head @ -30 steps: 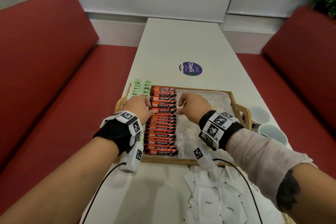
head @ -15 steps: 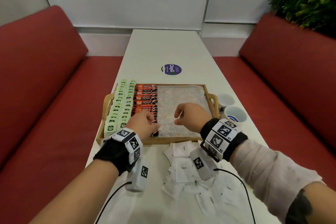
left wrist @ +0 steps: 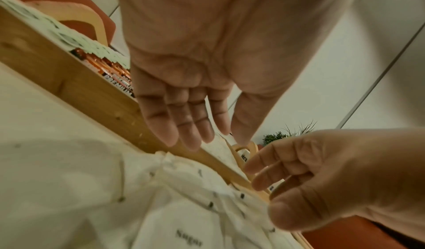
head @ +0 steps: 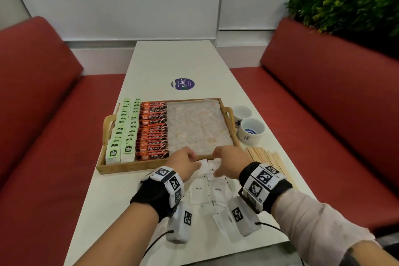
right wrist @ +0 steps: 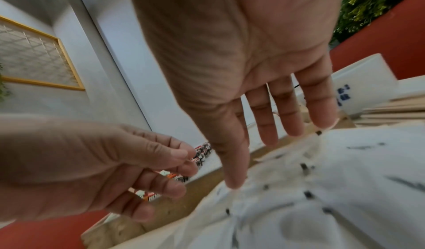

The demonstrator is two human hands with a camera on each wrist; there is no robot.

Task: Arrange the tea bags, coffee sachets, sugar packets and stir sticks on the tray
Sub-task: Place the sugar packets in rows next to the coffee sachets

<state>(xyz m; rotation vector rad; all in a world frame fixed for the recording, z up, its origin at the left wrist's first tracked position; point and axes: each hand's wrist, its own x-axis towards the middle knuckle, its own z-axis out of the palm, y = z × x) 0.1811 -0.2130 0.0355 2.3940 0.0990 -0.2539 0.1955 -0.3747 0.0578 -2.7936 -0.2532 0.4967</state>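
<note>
Both hands have drawn back off the tray, hovering loose-fingered and empty over sugar packets on the white table.

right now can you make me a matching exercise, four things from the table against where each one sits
Things:
1. tea bags
2. coffee sachets
3. sugar packets
4. stir sticks

Places:
A. on the table, right of the tray's near corner
B. loose heap on the table, under both hands
C. leftmost rows in the tray
D. in the tray, beside its bare middle

Pairs: 1-C, 2-D, 3-B, 4-A
</note>
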